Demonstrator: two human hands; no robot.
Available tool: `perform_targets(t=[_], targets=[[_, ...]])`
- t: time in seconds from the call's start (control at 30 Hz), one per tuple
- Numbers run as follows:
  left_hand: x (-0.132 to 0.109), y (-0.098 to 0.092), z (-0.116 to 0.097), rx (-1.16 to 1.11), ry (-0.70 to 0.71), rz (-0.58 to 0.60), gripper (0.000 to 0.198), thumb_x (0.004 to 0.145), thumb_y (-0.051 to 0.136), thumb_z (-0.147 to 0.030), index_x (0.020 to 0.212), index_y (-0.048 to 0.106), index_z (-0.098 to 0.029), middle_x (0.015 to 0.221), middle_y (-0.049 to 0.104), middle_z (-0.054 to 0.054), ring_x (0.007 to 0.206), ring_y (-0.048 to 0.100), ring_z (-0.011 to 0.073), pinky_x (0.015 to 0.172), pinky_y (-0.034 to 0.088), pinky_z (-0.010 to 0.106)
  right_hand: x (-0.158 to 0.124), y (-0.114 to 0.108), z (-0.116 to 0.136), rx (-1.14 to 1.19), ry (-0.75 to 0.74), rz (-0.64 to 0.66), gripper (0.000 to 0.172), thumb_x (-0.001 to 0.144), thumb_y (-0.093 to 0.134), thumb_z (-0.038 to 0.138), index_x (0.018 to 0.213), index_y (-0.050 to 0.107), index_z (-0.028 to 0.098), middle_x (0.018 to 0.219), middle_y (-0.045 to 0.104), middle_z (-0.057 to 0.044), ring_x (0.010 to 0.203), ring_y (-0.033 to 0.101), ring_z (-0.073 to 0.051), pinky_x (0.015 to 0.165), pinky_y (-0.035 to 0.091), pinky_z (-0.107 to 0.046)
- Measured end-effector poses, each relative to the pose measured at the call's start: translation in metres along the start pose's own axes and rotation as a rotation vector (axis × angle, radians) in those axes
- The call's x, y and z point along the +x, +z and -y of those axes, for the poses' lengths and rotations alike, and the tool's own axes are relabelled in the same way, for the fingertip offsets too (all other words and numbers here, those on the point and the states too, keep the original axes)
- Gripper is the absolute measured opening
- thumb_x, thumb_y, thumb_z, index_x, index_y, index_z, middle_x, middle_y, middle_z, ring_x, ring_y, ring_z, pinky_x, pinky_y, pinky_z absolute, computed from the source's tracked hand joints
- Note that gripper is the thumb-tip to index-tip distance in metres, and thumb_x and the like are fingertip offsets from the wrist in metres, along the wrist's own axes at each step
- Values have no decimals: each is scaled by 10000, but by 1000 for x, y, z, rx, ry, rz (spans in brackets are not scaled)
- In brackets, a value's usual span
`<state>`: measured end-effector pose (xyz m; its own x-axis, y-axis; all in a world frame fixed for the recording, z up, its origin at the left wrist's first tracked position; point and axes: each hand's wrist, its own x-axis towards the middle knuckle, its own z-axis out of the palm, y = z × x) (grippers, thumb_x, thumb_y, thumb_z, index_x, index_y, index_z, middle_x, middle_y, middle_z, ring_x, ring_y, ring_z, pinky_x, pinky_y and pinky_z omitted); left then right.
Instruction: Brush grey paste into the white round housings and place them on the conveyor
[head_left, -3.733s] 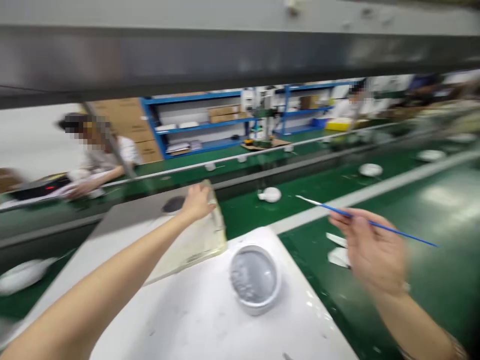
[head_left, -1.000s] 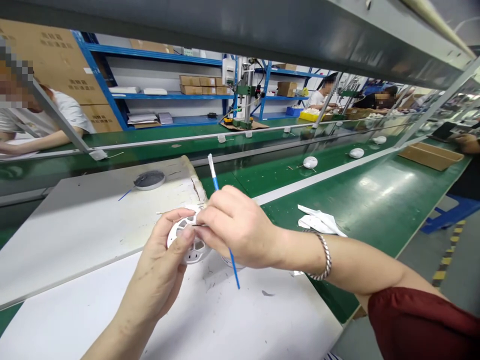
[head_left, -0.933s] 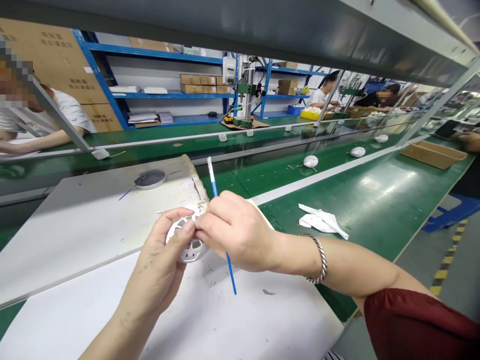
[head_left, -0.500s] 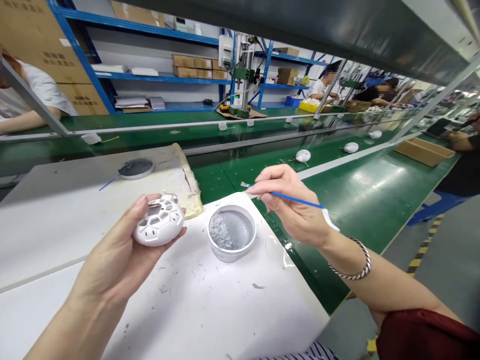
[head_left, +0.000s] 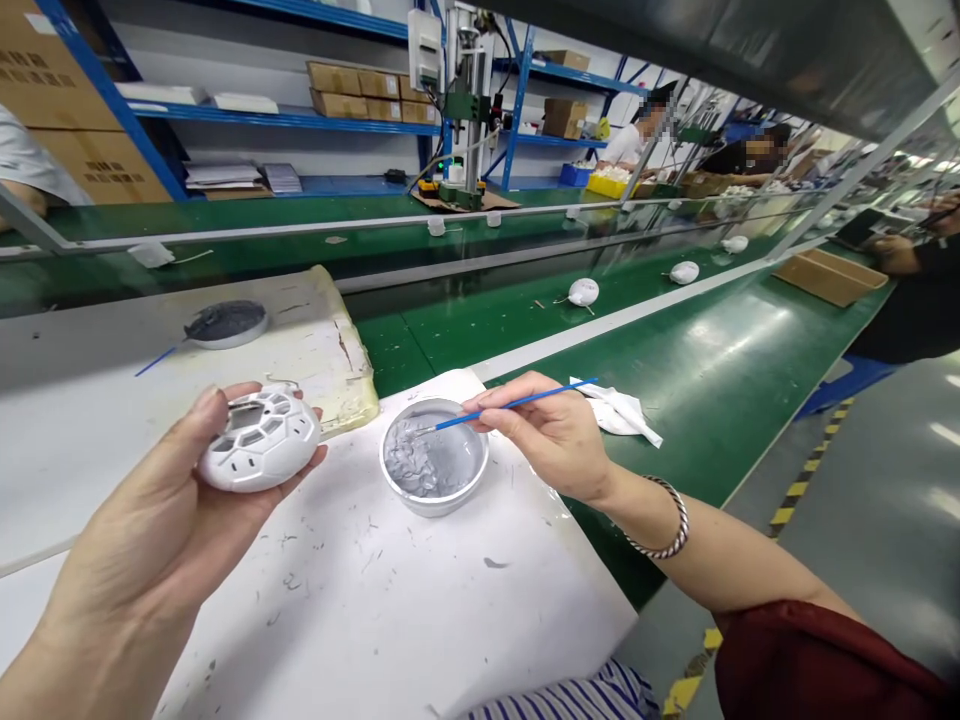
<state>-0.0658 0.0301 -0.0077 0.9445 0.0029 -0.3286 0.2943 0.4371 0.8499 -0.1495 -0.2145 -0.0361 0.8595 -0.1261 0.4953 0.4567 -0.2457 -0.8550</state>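
Note:
My left hand (head_left: 161,510) is closed around a white rounded plastic shell (head_left: 262,445) with a honeycomb of recessed cells and small slots. Between the fingertips of my right hand (head_left: 551,440) is a thin paintbrush (head_left: 517,403) with a blue handle. Its tip points down into a round white tub (head_left: 435,508) of thick grey paste (head_left: 424,460); whether the bristles touch the paste I cannot tell. The tub stands on a white board (head_left: 420,610) marked with grey smears, between my two hands.
A second dish (head_left: 225,325) of dark grey paste sits on the board at left, a blue stick (head_left: 155,362) beside it. A crumpled white tissue (head_left: 619,410) lies right of my hand. White shells (head_left: 583,292) rest on the green line; a cardboard tray (head_left: 829,275) and co-workers are farther off.
My right hand has lowered the paintbrush leftward from above the board's edge to over the tub. The tissue behind it now shows fully. The whole view has shifted; the shell stays in my left hand.

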Motion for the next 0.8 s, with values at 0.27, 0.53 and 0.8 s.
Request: perform_targets(t=[0.27,0.53,0.8], targets=[[2,-3,2,22,36,21,104,768,665,-264,853,699,-214,1205,629,51,1109,577,293,644,610,447,3,8,-6,-7,36,21,106,828,671,259,835,690,155,895,701,-55,821,698,-156,728,637,-298],[3,-4,-1,22,47,25,123,784,646,-254,884,703,-211,1265,609,59,1146,565,299,668,604,459,11,11,-7,363,307,-27,137,799,702,253,810,622,143,820,713,-33,729,721,-129,669,628,-217],[4,-6,-1,19,24,28,148,759,665,-245,898,703,-211,1267,604,71,1117,582,319,643,610,467,17,-1,-15,614,534,-179,263,710,786,332,773,602,155,783,726,-15,728,719,-121,634,607,-184]])
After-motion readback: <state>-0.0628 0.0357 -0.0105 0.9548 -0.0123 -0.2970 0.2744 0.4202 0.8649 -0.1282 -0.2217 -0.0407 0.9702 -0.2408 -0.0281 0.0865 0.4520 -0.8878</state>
